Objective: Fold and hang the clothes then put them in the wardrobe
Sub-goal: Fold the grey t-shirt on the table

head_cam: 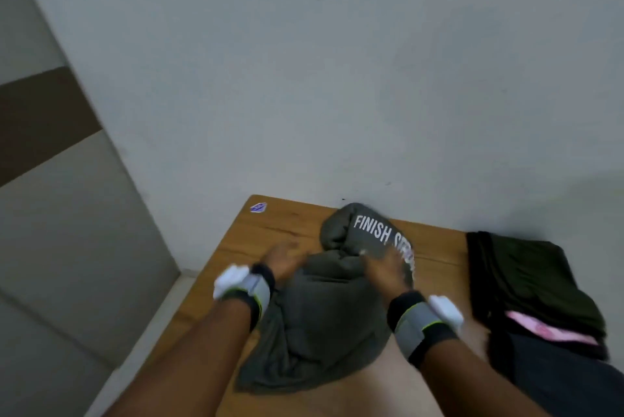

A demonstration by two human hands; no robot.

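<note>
A grey T-shirt (320,325) with white "FINISH" lettering lies bunched on the wooden table (256,241). My left hand (283,258) is at the shirt's left edge, blurred by motion, with its fingers reaching over the tabletop and the cloth. My right hand (385,268) lies on the shirt just below the lettering, its fingers spread over the fabric. Both wrists carry grey bands with white devices. How either hand's fingers lie on the cloth is too blurred to tell.
A pile of clothes (540,285), dark green and black with a pink piece, lies on the table's right side. A small sticker (258,207) is at the table's far left corner. The white wall (337,79) stands right behind the table.
</note>
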